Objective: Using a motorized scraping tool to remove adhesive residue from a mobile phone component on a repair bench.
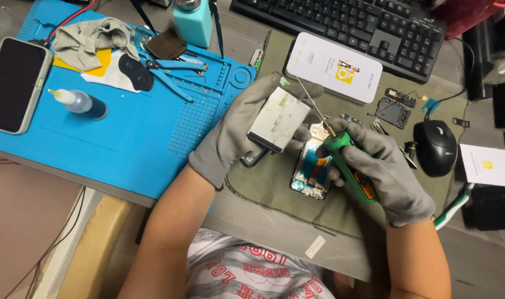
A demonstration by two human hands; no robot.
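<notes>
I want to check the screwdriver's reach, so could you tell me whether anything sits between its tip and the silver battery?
Nothing visible does. The screwdriver in the right hand has its thin shaft right at the edge of the battery held in the left hand.

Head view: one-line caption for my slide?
Gloved left hand lifts a phone battery; right hand holds a green screwdriver.

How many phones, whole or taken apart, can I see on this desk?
2: a whole black-screened phone at the blue mat's left edge, and an opened phone frame on the green cloth under the gloved hands. Others may be hidden.
</notes>
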